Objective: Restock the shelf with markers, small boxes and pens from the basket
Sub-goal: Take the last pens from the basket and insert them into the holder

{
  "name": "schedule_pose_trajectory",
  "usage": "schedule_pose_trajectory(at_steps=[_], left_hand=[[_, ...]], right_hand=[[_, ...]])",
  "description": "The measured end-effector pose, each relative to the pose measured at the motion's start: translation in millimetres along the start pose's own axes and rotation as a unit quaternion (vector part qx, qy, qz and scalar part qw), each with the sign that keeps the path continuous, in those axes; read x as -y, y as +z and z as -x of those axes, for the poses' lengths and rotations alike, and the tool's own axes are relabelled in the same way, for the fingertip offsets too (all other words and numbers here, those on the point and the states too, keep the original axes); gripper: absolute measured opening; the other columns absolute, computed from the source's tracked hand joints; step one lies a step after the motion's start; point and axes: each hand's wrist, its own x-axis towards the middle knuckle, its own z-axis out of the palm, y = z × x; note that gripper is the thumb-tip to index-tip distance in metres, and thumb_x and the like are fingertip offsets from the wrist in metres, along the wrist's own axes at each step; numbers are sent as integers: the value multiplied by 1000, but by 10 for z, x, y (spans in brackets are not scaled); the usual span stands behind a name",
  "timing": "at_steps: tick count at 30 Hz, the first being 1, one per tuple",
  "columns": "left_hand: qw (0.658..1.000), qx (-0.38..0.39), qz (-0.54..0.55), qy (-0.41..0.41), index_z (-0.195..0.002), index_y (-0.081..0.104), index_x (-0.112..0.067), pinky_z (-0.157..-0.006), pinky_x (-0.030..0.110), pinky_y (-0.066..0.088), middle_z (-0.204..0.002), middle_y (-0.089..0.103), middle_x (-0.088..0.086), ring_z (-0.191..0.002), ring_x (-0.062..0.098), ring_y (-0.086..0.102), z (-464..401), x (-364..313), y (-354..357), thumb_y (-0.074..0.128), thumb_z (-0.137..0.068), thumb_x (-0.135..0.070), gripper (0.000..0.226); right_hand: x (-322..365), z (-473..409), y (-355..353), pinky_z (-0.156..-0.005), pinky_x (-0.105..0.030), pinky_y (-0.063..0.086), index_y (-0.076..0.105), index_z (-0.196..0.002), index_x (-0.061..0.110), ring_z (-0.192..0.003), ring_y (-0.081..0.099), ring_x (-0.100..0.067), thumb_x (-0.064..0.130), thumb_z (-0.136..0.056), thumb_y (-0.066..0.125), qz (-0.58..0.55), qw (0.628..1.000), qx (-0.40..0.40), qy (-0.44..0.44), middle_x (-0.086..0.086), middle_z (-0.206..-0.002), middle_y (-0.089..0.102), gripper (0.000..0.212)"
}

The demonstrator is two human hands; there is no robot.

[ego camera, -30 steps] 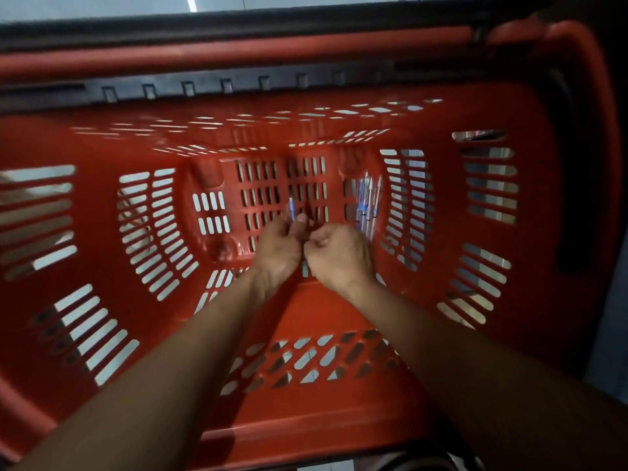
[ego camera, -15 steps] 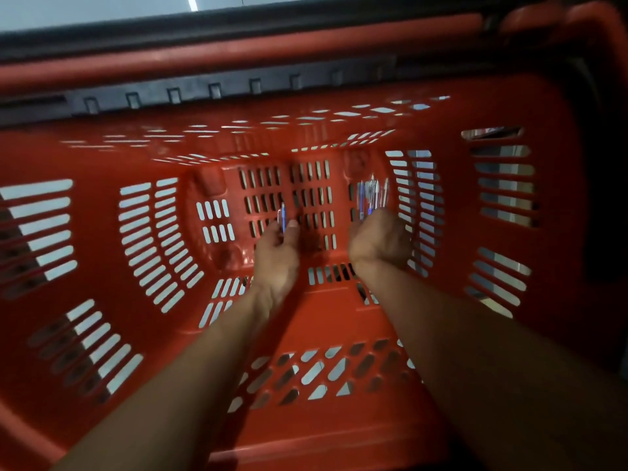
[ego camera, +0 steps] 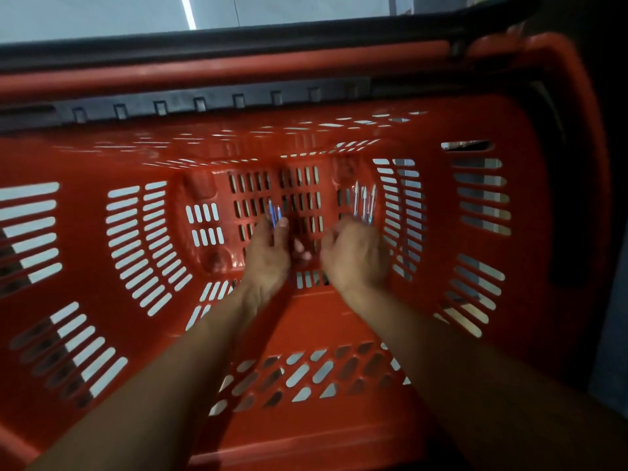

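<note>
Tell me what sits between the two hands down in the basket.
Head view: only bare slotted basket floor between the left hand and right hand; each holds pens, no loose item visible there.

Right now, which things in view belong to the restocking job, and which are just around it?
Job:
- red basket
- pens in the left hand, near
- pens by the right hand, near; that grip is blurred

Just around:
- dark handle bar above the rim
- pale floor beyond

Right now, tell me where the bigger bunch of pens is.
In the head view, the bigger bunch of pens sticks up from the right hand, deep in the red basket, by its right slotted wall.
</note>
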Motion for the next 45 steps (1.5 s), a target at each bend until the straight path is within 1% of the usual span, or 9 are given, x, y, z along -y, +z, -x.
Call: schedule_pose_trajectory(at_steps=[6, 11, 16, 23, 30, 32, 35, 39, 45], left_hand=[[1000, -4, -6, 15, -123, 63, -26, -95, 46, 55, -113, 72, 0, -105, 17, 66, 27, 40, 9, 47, -110, -38, 23], [1000, 20, 13, -8, -92, 68, -13, -74, 20, 51, -76, 67, -5, -69, 3, 60, 4, 62, 45, 68, -100, -20, 11], [999, 2, 39, 7, -82, 59, -17, -62, 17, 47, -64, 60, -10, -59, 4, 54, 13, -14, 61, 70, -98, -13, 20], [999, -25, -29, 17, -114, 64, -10, -76, 40, 51, -84, 65, 2, -78, 16, 62, -21, 5, -23, 45, -110, -38, 34], [999, -26, 34, -23, -124, 63, -11, -75, 41, 54, -84, 66, 1, -77, 18, 65, -41, 52, -36, 51, -108, -35, 31], [997, -21, 58, -41, -124, 68, -19, -86, 46, 56, -97, 75, 3, -97, 28, 71, -69, 52, -39, 56, -100, -44, 36], [995, -32, 79, -61, -122, 64, -1, -68, 30, 54, -74, 68, 10, -72, 16, 67, -91, 28, -35, 58, -104, -26, 32], [998, -23, 51, -43, -105, 72, -18, -73, 42, 52, -85, 73, 7, -76, 22, 64, -76, 1, -8, 65, -91, -36, 24], [999, -11, 14, -47, -91, 64, -11, -53, 33, 35, -68, 53, 5, -57, 17, 43, -2, -55, -32, 62, -100, -25, 17]], right_hand=[[-99, -261, 100, -74, -35, 55, 74, -110, 12, -102, 72, -29, 27, -102, 62, 56, 985, -33, 157, -11, -108, 74, 21], [-147, -269, 152, -74, -34, 56, 76, -106, 14, -101, 73, -29, 25, -100, 60, 67, 985, -39, 151, -10, -106, 74, 20], [-97, -97, 127, -57, -25, 49, 68, -69, 23, -68, 68, -20, 34, -92, 68, -85, 994, 60, 26, 2, -71, 70, 26], [42, 161, -15, -67, -27, 57, 73, -84, 20, -71, 68, -7, 24, -93, 67, -135, 969, 154, -137, 6, -79, 74, 11], [-176, -187, 167, -79, -34, 59, 72, -109, 14, -94, 73, -25, 27, -103, 54, -57, 991, -61, 109, -7, -99, 74, 23], [-199, -250, 191, -75, -31, 54, 70, -117, 11, -103, 72, -27, 27, -103, 55, -38, 985, -63, 155, -11, -108, 74, 25], [-182, -316, 208, -73, -33, 53, 69, -119, 7, -106, 71, -30, 23, -103, 57, -15, 980, -60, 188, -15, -113, 73, 26], [-152, -411, 223, -83, -38, 57, 69, -120, 2, -111, 69, -32, 20, -102, 58, -5, 973, -45, 227, -18, -119, 70, 27], [-138, -376, 209, -66, -29, 53, 75, -107, 9, -94, 73, -26, 28, -101, 60, -22, 975, -53, 215, -11, -98, 74, 25]])
